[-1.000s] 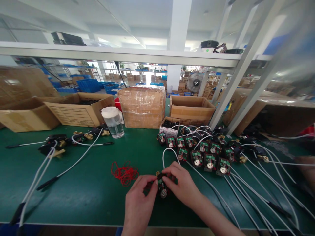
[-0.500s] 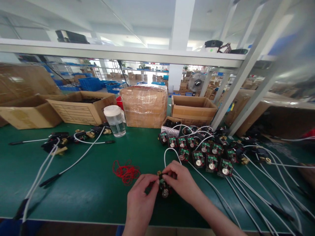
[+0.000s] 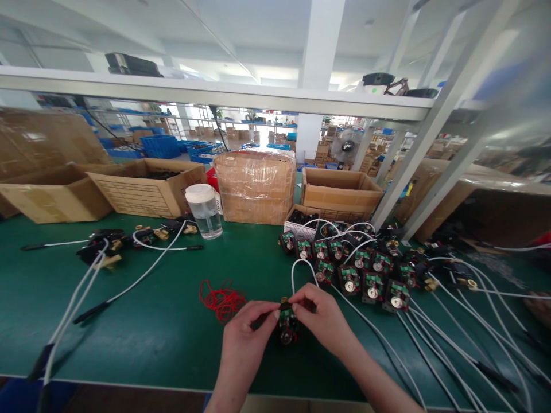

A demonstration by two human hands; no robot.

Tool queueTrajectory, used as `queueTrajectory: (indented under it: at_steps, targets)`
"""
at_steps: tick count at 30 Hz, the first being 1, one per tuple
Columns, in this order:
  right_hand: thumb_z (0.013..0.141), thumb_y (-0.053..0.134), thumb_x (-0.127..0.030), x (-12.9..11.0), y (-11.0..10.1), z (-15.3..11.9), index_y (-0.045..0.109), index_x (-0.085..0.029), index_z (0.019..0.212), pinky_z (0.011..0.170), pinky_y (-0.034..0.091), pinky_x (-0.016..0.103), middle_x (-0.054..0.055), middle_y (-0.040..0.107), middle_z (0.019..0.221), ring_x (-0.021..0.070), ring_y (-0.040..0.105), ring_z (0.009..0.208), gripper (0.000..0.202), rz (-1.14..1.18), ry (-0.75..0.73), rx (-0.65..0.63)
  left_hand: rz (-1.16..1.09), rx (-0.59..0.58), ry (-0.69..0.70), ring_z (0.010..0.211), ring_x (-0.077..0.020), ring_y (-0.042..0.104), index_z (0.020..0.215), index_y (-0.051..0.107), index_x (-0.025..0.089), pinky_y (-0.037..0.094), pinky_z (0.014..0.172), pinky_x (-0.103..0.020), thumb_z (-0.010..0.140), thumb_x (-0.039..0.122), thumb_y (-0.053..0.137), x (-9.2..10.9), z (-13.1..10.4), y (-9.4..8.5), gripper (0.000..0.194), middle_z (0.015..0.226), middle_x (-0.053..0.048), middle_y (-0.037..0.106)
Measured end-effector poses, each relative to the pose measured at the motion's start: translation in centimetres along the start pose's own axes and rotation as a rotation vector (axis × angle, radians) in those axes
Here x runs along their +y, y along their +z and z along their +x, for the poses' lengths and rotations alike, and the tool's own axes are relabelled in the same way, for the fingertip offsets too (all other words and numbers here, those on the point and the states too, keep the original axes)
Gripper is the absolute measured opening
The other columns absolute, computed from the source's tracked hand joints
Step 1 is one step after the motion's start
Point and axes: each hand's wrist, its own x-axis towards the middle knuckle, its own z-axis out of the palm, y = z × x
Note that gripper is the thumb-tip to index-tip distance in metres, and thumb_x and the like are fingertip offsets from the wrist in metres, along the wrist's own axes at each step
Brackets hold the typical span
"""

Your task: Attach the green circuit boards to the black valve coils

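Close to the table's front edge stands a small black device (image 3: 287, 328) with an exposed green circuit board, a round metal part and a brass fitting at its far end. My left hand (image 3: 252, 330) pinches at its upper left side, thumb and forefinger together. From the right, my right hand (image 3: 321, 312) also has its fingertips closed at the device's upper end. Whatever fine part lies between the fingertips is too small to make out. A white cable (image 3: 294, 275) loops up behind the device. Left of my hands lies a tangle of thin red wire (image 3: 222, 301).
Several similar devices (image 3: 349, 279) with white cables crowd the right of the green table (image 3: 163, 332). More black units with brass fittings (image 3: 101, 248) lie at left. A water jug (image 3: 204, 212) and cardboard boxes (image 3: 256, 189) line the back. Another person's hand (image 3: 540, 307) shows at far right.
The view has shifted slightly. Both hands stay at the device's upper end, with fingertips a little differently placed. At far right, the other person's hand has come slightly more into view.
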Motion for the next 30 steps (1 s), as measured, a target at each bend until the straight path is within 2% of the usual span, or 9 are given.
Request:
queueTrajectory:
  at_steps: [5, 13, 20, 24, 30]
  targets:
    - [0.082, 0.059, -0.013, 0.6, 0.1, -0.2, 0.07, -0.02, 0.086, 0.064, 0.041, 0.027, -0.002, 0.058, 0.079, 0.0147, 0.054, 0.069, 0.014, -0.011, -0.019, 0.015, -0.002, 0.025, 0.011, 0.087, -0.022, 0.072, 0.088, 0.08, 0.026, 0.057, 0.081, -0.034, 0.08, 0.037, 0.069, -0.2, -0.5, 0.2, 0.018, 0.091, -0.004, 0.076]
    - [0.083, 0.058, -0.012, 0.7, 0.2, -0.3, 0.069, -0.021, 0.087, 0.065, 0.042, 0.027, -0.001, 0.058, 0.081, 0.015, 0.055, 0.071, 0.015, -0.006, -0.034, 0.006, -0.066, -0.096, 0.01, 0.096, -0.0219, 0.071, 0.102, 0.079, 0.026, 0.058, 0.084, -0.033, 0.083, 0.033, 0.065, -0.9, -0.9, -0.6, 0.024, 0.103, -0.006, 0.074]
    - [0.084, 0.058, -0.013, 0.6, 0.4, -0.2, 0.068, -0.021, 0.089, 0.062, 0.041, 0.026, -0.003, 0.056, 0.079, 0.0138, 0.053, 0.068, 0.014, -0.017, -0.033, -0.009, -0.018, -0.042, -0.024, 0.093, -0.0228, 0.071, 0.094, 0.08, 0.026, 0.057, 0.086, -0.036, 0.081, 0.037, 0.066, -0.7, -0.9, -0.2, 0.022, 0.098, -0.005, 0.075]
    - [0.08, 0.066, -0.015, -0.1, 0.5, -0.1, 0.066, -0.021, 0.087, 0.059, 0.038, 0.025, -0.003, 0.052, 0.077, 0.0131, 0.049, 0.066, 0.01, -0.083, -0.018, -0.011, 0.003, -0.021, -0.028, 0.091, -0.023, 0.071, 0.093, 0.08, 0.026, 0.058, 0.083, -0.036, 0.081, 0.038, 0.065, -0.3, -0.9, 0.0, 0.023, 0.096, -0.005, 0.075]
    - [0.075, 0.07, -0.015, -0.7, 0.9, 0.3, 0.061, -0.021, 0.081, 0.064, 0.039, 0.026, -0.002, 0.053, 0.082, 0.0141, 0.05, 0.072, 0.013, -0.187, -0.029, 0.024, -0.024, -0.033, 0.008, 0.087, -0.0218, 0.072, 0.097, 0.08, 0.025, 0.06, 0.08, -0.035, 0.081, 0.032, 0.065, -0.3, -1.0, -0.1, 0.023, 0.097, -0.006, 0.075]
